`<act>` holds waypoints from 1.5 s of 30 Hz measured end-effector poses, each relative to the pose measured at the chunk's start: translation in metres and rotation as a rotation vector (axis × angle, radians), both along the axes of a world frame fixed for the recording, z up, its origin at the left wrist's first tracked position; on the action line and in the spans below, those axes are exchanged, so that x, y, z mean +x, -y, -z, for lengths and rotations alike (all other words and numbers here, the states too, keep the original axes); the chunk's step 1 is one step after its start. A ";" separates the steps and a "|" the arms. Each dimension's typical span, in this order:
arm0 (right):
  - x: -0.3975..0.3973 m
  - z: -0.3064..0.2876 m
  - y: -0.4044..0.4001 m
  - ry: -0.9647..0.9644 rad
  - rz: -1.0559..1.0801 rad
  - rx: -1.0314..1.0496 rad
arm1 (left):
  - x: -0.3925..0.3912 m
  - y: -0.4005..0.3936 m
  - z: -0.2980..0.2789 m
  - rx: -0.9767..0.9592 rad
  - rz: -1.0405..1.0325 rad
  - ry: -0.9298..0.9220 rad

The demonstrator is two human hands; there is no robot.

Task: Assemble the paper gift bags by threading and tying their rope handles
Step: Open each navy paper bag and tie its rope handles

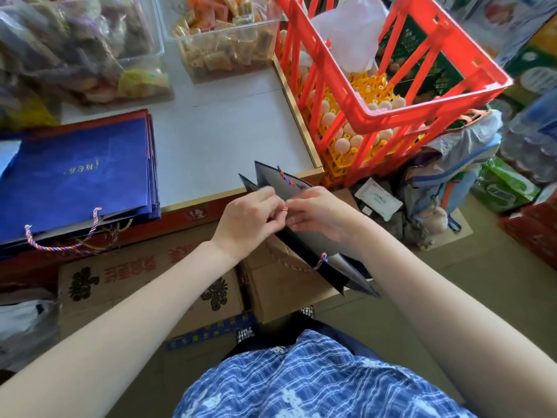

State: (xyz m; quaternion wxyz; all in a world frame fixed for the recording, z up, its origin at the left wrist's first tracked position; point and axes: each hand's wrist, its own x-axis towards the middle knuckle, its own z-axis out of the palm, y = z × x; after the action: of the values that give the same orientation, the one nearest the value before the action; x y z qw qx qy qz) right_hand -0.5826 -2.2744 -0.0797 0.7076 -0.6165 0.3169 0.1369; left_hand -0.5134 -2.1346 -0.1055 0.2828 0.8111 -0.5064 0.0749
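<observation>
1. White table point(229, 140) with a gold edge carried the stock; cardboard cartons point(144, 285) stood below its near edge.
2. Red plastic crate point(401, 113) sat just beside the table's right edge, with eggs point(342, 144) on yellow trays inside.
3. Stack of flat navy gift bags point(75, 179) lay on the table's left side, one twisted rope handle point(60, 242) hanging over the near edge.
4. Clear tubs of wrapped snacks point(223, 40) stood at the far side.
5. Dark gift bag point(304, 236), mouth spread, was held above the cartons, in front of the table's corner.
6. Left hand point(250, 220) pinched a multicoloured rope end point(284, 209) at the bag's rim, fingers curled.
7. Right hand point(322, 214) gripped the bag's panel, fingertips meeting the left at the rope.
</observation>
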 end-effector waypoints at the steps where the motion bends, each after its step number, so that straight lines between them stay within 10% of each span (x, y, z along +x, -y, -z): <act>1: 0.002 0.001 -0.003 0.026 0.040 -0.060 | -0.001 0.002 -0.001 0.036 -0.152 -0.187; 5: 0.006 0.005 -0.014 0.090 0.115 -0.241 | 0.000 0.017 -0.013 0.069 -0.493 -1.004; 8: 0.005 0.007 -0.014 0.098 0.181 -0.213 | 0.001 0.018 -0.019 -0.022 -0.518 -1.222; 15: 0.002 0.004 0.003 -0.047 0.161 0.043 | -0.004 0.003 -0.010 -0.025 0.006 -0.533; 23: 0.002 0.001 -0.008 0.029 0.022 -0.004 | 0.000 0.021 -0.022 0.130 -0.554 -0.965; 32: -0.001 -0.003 -0.007 -0.074 0.153 -0.062 | -0.003 -0.008 -0.005 0.008 0.008 -0.562; 38: -0.001 -0.008 -0.008 -0.023 0.116 -0.134 | -0.004 0.005 -0.007 -0.102 -0.309 -0.740; 45: -0.007 0.001 -0.012 0.064 0.141 -0.320 | 0.007 0.000 -0.015 0.083 -0.076 -0.708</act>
State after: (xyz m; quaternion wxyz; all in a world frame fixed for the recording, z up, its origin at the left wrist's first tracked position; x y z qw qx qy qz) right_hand -0.5893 -2.2624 -0.0808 0.6182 -0.7015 0.3542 0.0151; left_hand -0.5069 -2.1349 -0.0906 0.4046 0.8158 -0.3492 -0.2209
